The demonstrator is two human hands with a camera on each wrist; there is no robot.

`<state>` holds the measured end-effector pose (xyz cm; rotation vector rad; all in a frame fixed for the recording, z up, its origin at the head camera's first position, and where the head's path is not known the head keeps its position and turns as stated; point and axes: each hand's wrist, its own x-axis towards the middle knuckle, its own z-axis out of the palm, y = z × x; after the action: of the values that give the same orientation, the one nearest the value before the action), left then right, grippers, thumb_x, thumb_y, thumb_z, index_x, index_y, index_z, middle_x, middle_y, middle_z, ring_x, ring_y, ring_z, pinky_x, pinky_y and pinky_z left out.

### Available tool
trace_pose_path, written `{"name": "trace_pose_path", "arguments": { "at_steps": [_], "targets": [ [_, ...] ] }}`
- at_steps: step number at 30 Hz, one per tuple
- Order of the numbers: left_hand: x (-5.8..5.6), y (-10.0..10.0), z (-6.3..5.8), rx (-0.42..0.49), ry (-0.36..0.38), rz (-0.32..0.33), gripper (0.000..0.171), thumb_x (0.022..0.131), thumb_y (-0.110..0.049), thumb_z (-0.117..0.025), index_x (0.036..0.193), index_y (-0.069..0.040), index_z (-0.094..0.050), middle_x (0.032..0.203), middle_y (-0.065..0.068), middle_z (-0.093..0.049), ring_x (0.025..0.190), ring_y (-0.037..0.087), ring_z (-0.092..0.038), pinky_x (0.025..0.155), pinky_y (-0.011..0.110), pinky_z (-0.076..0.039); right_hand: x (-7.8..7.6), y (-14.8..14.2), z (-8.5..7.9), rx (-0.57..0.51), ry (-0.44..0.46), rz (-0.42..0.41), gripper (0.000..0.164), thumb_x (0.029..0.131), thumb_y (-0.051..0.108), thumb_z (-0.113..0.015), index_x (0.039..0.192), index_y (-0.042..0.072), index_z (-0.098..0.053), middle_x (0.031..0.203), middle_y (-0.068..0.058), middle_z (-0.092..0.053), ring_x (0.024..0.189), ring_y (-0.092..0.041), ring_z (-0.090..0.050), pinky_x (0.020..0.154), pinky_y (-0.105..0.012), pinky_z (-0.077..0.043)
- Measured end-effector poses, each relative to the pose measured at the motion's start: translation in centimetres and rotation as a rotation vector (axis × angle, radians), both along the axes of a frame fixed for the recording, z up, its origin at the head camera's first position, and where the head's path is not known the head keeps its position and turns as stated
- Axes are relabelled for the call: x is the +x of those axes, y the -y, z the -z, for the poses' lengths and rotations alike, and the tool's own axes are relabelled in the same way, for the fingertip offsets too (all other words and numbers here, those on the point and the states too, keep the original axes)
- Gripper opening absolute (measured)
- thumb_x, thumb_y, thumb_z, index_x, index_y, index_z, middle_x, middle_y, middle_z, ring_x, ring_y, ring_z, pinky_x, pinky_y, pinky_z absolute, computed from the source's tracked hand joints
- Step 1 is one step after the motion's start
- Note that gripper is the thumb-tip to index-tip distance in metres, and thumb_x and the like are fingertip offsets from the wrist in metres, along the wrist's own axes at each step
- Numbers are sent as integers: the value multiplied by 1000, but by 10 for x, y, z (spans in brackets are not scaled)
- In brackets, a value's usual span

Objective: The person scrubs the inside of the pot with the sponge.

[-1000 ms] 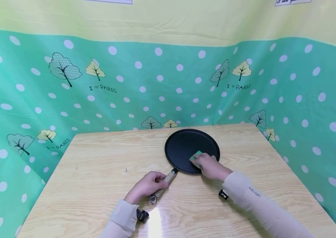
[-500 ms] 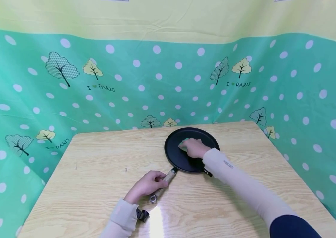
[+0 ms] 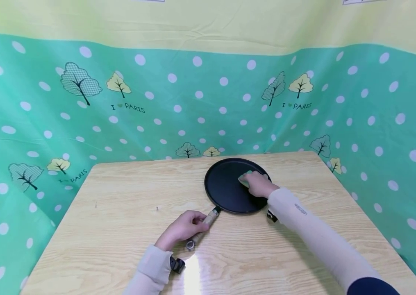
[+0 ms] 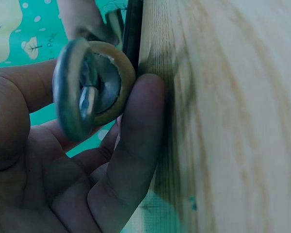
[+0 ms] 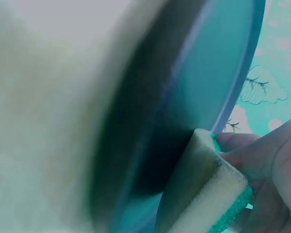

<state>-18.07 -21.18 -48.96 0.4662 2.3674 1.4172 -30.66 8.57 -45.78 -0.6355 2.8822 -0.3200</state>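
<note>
Your left hand [image 3: 187, 225] is clamped on the tan handle [image 3: 212, 217] of the black frying pan [image 3: 224, 186], thumb and fingers set around it. The metal hanging ring [image 3: 190, 245] sticks out at the handle's near end, just beside that hand, and in the left wrist view one fingertip shows on the counter side of the grip. The pan lies flat on the wood-grain counter [image 3: 126, 192], ahead and to the right of your left hand.

Your right hand [image 3: 260, 184] reaches in over the pan's right part, fingers and thumb pinching a sponge [image 5: 203, 194]. Its green scouring layer faces your palm; the pale foam is turned toward the pan's dark surface. The sponge sits at the left of your right fingers, inside the pan's rim.

Pale sleeves cover both your forearms. Beyond both hands hangs a green polka-dot cloth [image 3: 200, 94] printed with trees, yellow along its top.
</note>
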Motion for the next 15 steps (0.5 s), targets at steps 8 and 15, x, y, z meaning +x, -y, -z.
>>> {"name": "trace_pose_path", "arguments": {
  "at_steps": [8,15],
  "targets": [
    [0,1,2,-12,7,-14,29,97,-12,-74,119,7,-73,84,0,-61,76,14,-54,72,29,-46,35,-6,6,-44,-64,-75,48,97,-16,-54,140,1,-67,148,-26,-57,137,-52,-50,100,-82,-38],
    [1,0,0,-10,-10,-7,28,97,-13,-75,118,6,-74,83,0,-61,75,14,-53,71,29,-45,61,9,3,-83,-46,-153,43,99,-14,-55,139,0,-67,150,-26,-55,137,-51,-50,102,-80,-37]
  ]
}}
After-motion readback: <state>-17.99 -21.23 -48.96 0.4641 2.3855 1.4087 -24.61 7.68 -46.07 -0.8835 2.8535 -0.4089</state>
